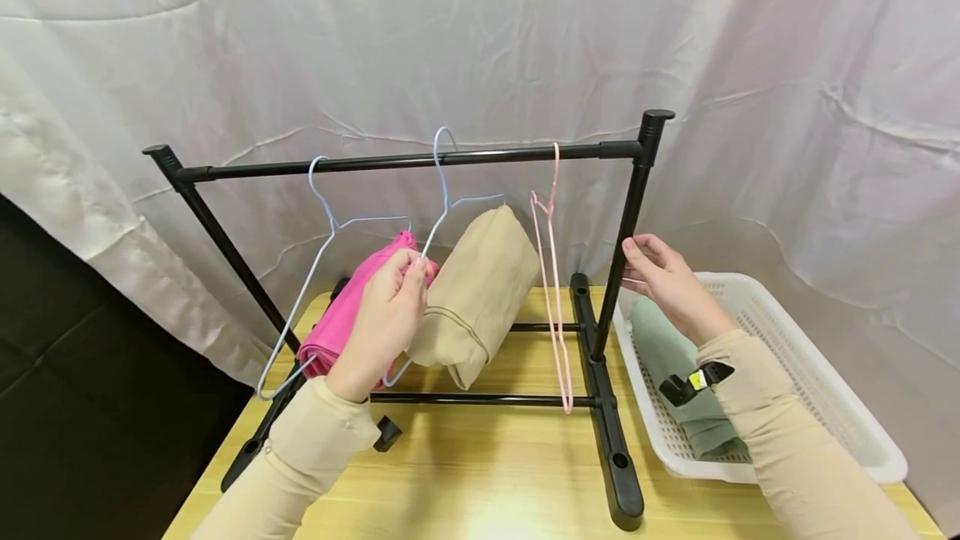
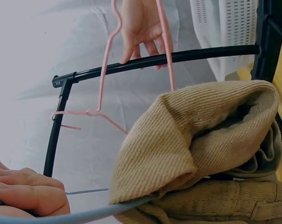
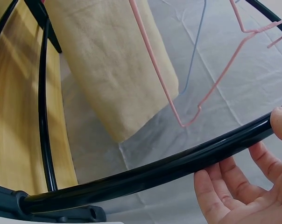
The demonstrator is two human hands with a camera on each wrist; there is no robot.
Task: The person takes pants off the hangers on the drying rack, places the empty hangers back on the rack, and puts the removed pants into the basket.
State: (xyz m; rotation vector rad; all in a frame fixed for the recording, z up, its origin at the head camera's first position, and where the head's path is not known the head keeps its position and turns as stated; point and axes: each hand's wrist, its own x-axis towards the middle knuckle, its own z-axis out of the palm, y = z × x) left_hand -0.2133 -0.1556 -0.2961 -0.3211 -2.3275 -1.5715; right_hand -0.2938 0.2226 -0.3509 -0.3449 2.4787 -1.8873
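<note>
My left hand pinches the near arm of a light blue hanger whose hook is over the rack's top bar. A folded tan garment drapes over that hanger; the left wrist view shows its ribbed cloth. With thumb and fingers on opposite sides, my right hand grips the right post of the black rack; the right wrist view shows its fingertips against the tube. A bare pink hanger hangs between the tan garment and that post.
Farther left, a second blue hanger carries a folded pink garment. Right of the rack, a white perforated basket holds a folded green cloth. The rack's black feet stand on a wooden table. A pale curtain hangs behind.
</note>
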